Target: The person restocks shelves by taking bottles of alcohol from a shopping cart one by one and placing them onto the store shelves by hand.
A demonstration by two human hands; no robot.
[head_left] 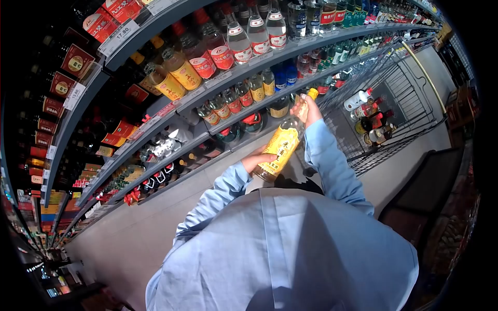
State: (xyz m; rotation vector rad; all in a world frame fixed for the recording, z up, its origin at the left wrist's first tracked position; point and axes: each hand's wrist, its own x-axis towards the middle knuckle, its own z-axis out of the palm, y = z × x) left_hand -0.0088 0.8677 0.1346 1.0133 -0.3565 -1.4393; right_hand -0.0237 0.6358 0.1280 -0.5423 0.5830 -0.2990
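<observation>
A clear glass liquor bottle [282,146] with a yellow label and yellow cap is tilted in front of my body, its neck pointing up and to the right. My left hand [253,159] grips it low, with the thumb lying across the label's edge. Around the neck, just under the cap, my right hand [308,111] is closed. The label faces up toward me and shows large dark characters. Part of the bottle's base is hidden by my left hand.
Curved shelves [244,70] packed with bottles run along the far side. A wire shopping cart [415,132] stands to the right, holding several bottles [369,116]. Price tags [118,39] line the shelf edges. Grey floor [140,228] extends at left.
</observation>
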